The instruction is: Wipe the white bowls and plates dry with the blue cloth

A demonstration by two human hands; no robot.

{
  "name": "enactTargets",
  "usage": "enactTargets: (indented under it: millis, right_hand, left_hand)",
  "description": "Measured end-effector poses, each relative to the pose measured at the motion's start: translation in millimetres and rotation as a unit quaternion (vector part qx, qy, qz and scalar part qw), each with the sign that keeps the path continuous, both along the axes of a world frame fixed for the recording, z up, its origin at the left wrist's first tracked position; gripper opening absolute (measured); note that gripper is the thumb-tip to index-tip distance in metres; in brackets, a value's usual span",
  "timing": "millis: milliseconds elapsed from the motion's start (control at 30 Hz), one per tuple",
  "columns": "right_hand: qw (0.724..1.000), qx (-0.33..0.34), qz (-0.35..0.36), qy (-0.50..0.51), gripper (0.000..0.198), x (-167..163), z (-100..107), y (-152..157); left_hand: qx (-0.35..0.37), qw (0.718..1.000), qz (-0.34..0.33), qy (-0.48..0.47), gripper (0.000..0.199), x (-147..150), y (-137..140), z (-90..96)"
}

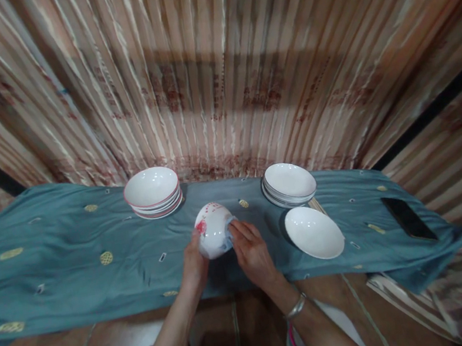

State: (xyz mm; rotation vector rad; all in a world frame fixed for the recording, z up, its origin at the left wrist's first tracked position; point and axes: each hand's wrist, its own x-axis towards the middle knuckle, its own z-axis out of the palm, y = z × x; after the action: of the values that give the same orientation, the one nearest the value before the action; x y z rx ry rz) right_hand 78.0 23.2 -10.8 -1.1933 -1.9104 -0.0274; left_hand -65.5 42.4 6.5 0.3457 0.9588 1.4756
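Head view, looking down past our forearms: our left hand (194, 258) has its grip closed on a white, glossy, rounded bowl with a red flower print (213, 230), thumb and fingers at its left side. Our right hand (252, 251) has its grip bunched around a pale blue soft cloth (225, 237), pressed against the right side of that bowl. The bowl is turned so its printed outside faces up towards us, centred near the front edge of a long worktop (234, 193) draped in teal fabric with small yellow and white motifs (76, 287). We cannot tell whether it touches the fabric. A silver-coloured bracelet (297, 305) circles our right wrist.

Beyond the bowl, to the left, stands a stack of white round bowls with red rims (151, 188). Right of our hands, a single plain white shallow bowl (314, 233) lies open side up, just in front of a stack of white round dishes with dark rims (289, 180). Farther right lies a black rectangular phone (409, 218). Behind everything hangs a pleated beige-and-brown patterned curtain (204, 70).
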Motion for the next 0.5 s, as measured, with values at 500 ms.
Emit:
enactTargets:
  millis: [500]
  right_hand:
    - [0.995,-0.078,0.010,0.064,0.028,3.2,9.4,-5.2]
  left_hand:
    - [0.004,0.999,0.020,-0.024,0.026,1.0,3.5,-4.9]
